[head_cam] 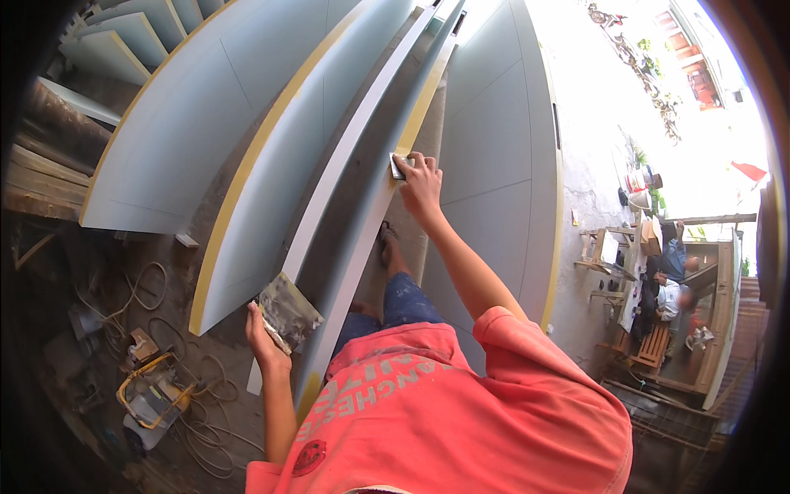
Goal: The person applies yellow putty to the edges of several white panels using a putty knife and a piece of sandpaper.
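My right hand (422, 185) grips a small flat metal scraper (400, 165) and presses it on the long narrow edge of a pale blue-grey door panel (361, 247). Beyond the scraper that edge is yellow; on the near side a whitish coat covers it, down to a yellow patch close to my shirt. In my left hand (269, 343) is a flat plate smeared with putty (290, 310), held beside the near part of the same panel. Thick pale putty is caked along the plate's lower rim.
More panels stand on edge to the left (247, 160), with a large panel (494, 167) at right. A yellow-framed machine (154, 392) and looped hoses (210, 432) lie on the floor at lower left. Two people (673, 278) sit by a wooden bench (608, 253) at far right.
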Tool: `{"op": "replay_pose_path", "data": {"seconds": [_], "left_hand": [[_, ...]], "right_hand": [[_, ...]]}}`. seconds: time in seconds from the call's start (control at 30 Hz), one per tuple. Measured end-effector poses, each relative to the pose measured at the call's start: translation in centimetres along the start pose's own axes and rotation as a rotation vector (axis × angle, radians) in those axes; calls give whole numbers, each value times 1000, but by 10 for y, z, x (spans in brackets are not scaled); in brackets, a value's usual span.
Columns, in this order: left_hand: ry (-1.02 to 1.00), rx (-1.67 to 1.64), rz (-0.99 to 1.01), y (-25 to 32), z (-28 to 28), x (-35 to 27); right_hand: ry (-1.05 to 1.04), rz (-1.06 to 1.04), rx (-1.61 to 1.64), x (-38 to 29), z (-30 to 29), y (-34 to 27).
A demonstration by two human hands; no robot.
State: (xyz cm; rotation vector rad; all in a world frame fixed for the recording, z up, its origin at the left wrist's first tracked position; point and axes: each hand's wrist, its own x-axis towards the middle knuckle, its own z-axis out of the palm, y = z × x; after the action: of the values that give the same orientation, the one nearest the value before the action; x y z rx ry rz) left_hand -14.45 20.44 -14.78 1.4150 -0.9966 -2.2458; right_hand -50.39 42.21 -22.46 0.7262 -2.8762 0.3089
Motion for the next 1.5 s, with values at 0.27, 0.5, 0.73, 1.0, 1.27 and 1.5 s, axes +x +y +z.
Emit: {"op": "replay_pose_path", "data": {"seconds": [0.27, 0.5, 0.73, 1.0, 1.27, 1.5], "left_hand": [[16, -20, -31, -6, 2, 4], [-21, -47, -67, -12, 1, 8], [-30, -18, -48, -13, -2, 9], [-17, -36, -56, -11, -10, 2], [13, -65, -40, -14, -17, 2], [6, 7, -5, -8, -19, 0]], "right_hand": [[-47, -40, -37, -46, -15, -33], [-107, -73, -2, -99, -32, -69], [-88, -114, -103, -63, -44, -50], [-296, -486, -35, -110, -33, -85], [-372, -673, 361, -133, -65, -86], [-92, -83, 139, -66, -37, -30]]}}
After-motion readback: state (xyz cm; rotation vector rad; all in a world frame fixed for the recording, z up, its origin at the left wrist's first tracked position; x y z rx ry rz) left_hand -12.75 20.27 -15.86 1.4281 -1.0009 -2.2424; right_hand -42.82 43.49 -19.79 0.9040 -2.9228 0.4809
